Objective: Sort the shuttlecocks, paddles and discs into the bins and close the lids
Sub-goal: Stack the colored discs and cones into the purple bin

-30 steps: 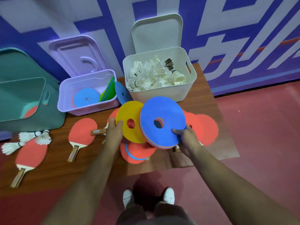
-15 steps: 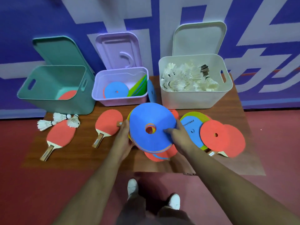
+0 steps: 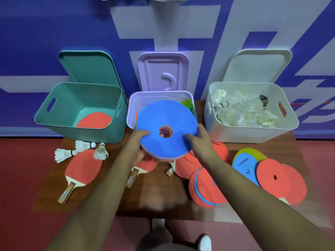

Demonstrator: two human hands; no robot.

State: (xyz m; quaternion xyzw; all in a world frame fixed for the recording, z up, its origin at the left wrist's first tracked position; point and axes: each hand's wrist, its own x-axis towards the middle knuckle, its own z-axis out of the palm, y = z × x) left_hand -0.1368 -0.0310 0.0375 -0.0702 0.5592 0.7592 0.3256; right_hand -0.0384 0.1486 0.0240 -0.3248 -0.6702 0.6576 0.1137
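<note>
Both hands hold a stack of discs (image 3: 166,124), blue one on top, over the front rim of the lilac bin (image 3: 133,105). My left hand (image 3: 140,142) grips its left edge and my right hand (image 3: 198,142) grips its right edge. Green discs (image 3: 187,104) stand inside the lilac bin. The teal bin (image 3: 59,116) holds a red paddle (image 3: 94,120). The white bin (image 3: 253,133) is full of shuttlecocks (image 3: 243,111). Three shuttlecocks (image 3: 79,149) and a red paddle (image 3: 81,171) lie at the table's left. More discs (image 3: 272,176) and paddles (image 3: 204,189) lie at the right.
All three lids stand open against the blue wall: teal lid (image 3: 87,67), lilac lid (image 3: 163,69), white lid (image 3: 257,66). The brown table (image 3: 159,196) ends just in front of my shoes (image 3: 204,241). Red floor surrounds it.
The yellow disc has been joined to the blue-topped stack, and both hands have carried the stack up and back to the lilac bin. The camera view has swung left and centred on the bins.
</note>
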